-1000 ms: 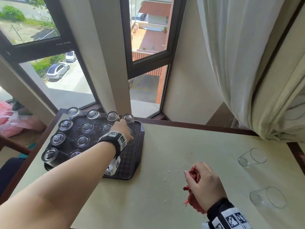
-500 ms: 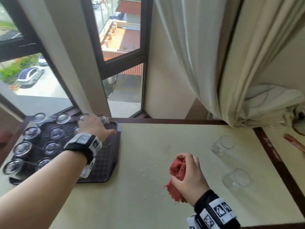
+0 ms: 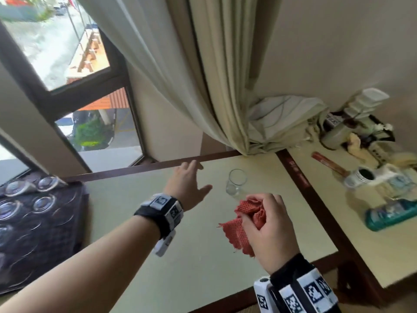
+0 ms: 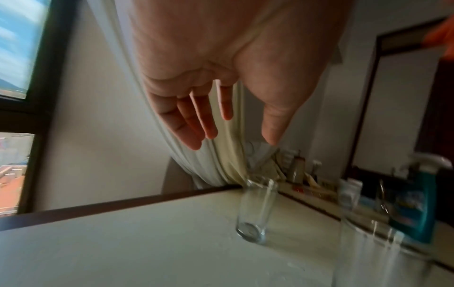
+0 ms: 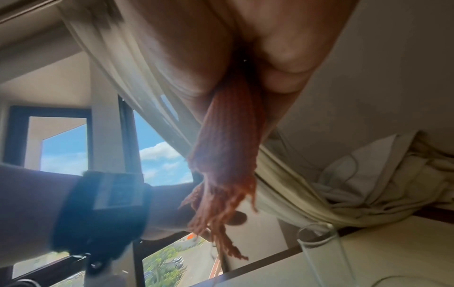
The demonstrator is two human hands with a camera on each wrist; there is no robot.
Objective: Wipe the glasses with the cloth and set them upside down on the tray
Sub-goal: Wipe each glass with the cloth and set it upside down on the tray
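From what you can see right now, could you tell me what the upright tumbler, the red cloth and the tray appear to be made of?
The tumbler looks like clear, smooth glass: the table shows straight through it. The red cloth in the right hand seems a coarse woven or knitted fabric with a frayed, fringed edge. The tray is dark with a fine grid texture, probably moulded plastic, though motion blur leaves that uncertain.

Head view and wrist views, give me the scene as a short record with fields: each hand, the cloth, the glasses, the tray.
left hand: open, fingers spread, above the table, near the upright glass, not touching it
right hand: grip on the red cloth, bunched, frayed end hanging
second glass: blurred, nearer the left wrist camera
tray: dark, at left, holds upside-down glasses
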